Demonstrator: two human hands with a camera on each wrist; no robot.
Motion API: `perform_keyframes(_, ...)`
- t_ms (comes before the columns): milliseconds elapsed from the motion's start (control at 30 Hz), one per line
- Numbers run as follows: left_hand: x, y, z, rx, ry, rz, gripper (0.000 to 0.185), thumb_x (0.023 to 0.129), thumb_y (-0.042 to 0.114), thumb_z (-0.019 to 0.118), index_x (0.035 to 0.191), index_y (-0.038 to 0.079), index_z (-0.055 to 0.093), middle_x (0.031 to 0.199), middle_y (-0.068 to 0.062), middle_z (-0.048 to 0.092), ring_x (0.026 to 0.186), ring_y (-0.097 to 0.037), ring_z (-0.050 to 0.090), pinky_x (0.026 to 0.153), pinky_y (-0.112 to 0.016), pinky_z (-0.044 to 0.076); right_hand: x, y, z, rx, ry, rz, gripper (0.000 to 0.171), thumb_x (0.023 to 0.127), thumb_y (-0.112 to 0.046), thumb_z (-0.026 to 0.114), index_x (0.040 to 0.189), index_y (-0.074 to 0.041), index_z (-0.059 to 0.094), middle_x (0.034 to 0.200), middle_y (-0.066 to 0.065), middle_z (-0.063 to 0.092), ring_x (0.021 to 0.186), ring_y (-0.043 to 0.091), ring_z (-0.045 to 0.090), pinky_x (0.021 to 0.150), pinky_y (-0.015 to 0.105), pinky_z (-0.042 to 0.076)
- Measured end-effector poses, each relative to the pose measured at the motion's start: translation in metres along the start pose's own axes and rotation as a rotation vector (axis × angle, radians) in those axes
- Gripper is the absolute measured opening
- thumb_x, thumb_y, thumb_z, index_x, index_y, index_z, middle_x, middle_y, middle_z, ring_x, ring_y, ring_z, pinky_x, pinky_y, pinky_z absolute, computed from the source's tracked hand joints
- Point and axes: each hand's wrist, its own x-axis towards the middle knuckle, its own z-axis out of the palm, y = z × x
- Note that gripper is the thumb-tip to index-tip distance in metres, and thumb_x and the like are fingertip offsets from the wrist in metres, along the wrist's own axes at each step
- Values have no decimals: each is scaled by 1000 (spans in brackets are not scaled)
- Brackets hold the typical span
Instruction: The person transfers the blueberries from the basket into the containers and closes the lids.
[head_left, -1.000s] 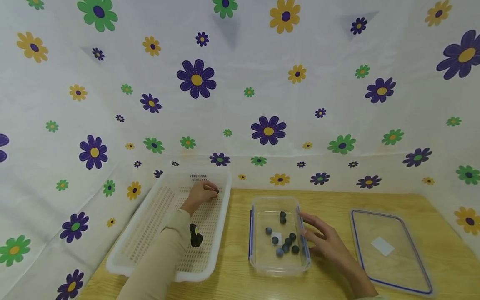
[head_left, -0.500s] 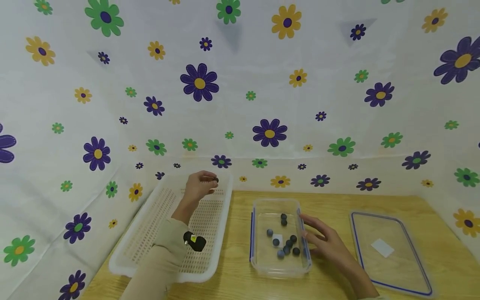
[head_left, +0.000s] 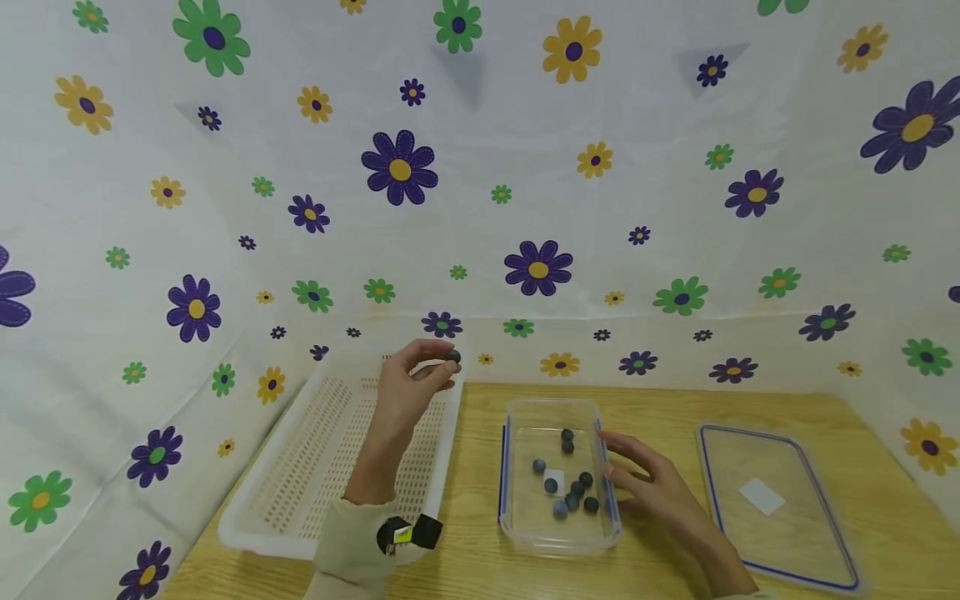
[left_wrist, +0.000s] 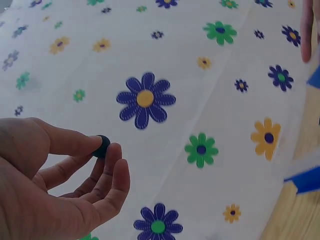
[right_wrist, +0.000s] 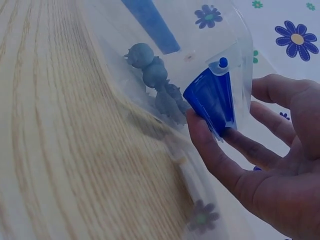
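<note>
Left hand [head_left: 408, 379] pinches one blueberry [head_left: 453, 356] above the white basket [head_left: 300, 467], mid-transfer; right hand [head_left: 645, 483], fingers relaxed, steadies the clear container [head_left: 558, 537], where the berry likely needs releasing.

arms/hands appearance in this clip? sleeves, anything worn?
Both hands bare, no gloves. Left hand: beige long sleeve to the wrist, with a small black wrist device bearing a yellow mark. Right hand: forearm bare as far as visible; no rings or cables seen.

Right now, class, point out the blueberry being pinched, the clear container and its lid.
blueberry [head_left: 453, 356], head view, its dark skin.
clear container [head_left: 553, 540], head view, near wall.
lid [head_left: 761, 495], head view, white label.
</note>
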Motion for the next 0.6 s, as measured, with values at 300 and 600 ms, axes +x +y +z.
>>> perform_keyframes(300, -27, 1, 21, -133, 10, 70, 23, 94, -10, 67, 116, -5, 66, 113, -21, 63, 91, -23, 71, 83, -34, 60, 2, 1, 1, 22, -27, 19, 59, 103, -23, 64, 156, -11, 42, 164, 23, 27, 138, 54, 41, 85, 50, 59)
perform_keyframes(600, -37, -6, 53, -129, 9, 88, 23, 93, -11, 67, 114, -2, 68, 116, -18, 65, 100, -32, 69, 88, -29, 58, -2, -4, -7, 15, -71, 20, 61, 104, -22, 63, 158, -10, 38, 165, 25, 21, 137, 56, 40, 86, 51, 59)
